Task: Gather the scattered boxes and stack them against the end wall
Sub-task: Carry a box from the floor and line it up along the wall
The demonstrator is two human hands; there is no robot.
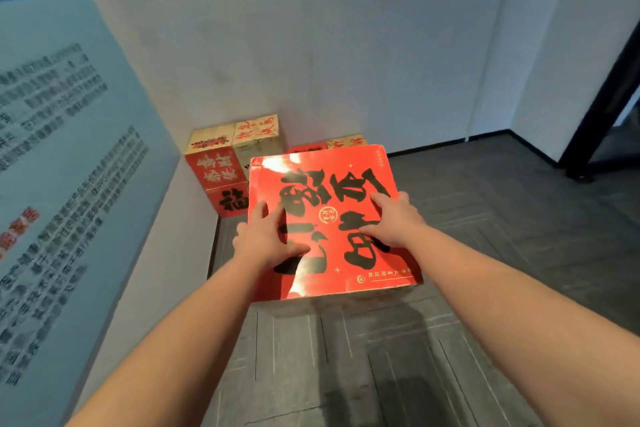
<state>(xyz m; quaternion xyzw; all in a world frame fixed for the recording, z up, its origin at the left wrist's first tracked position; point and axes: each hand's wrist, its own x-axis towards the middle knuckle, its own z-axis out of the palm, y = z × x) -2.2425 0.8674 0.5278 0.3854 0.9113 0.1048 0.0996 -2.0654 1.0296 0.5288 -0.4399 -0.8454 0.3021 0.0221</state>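
Nearest are 2 bare forearms reaching forward over the dark floor point(346, 357). The left hand point(266, 236) lies on the near left part of a large red box point(329, 215), fingers spread flat on its glossy top and thumb angled inward; the right hand point(391, 218) presses the same way on the right part, so the 2 hands are apart, each flat on the lid rather than curled under an edge. Whether the red box already rests on something or is carried from beneath I cannot tell, since its underside is hidden. To do this step well, I would keep both palms level and push evenly so the box slides square toward the end wall point(329, 45) without twisting, and watch its far edge, which seems to overlap the low boxes point(346, 142) behind it. Farther left, 2 tall boxes point(235, 156) stand side by side in the corner, touching each other, close to the poster wall point(69, 149). The red box should end flush beside them.
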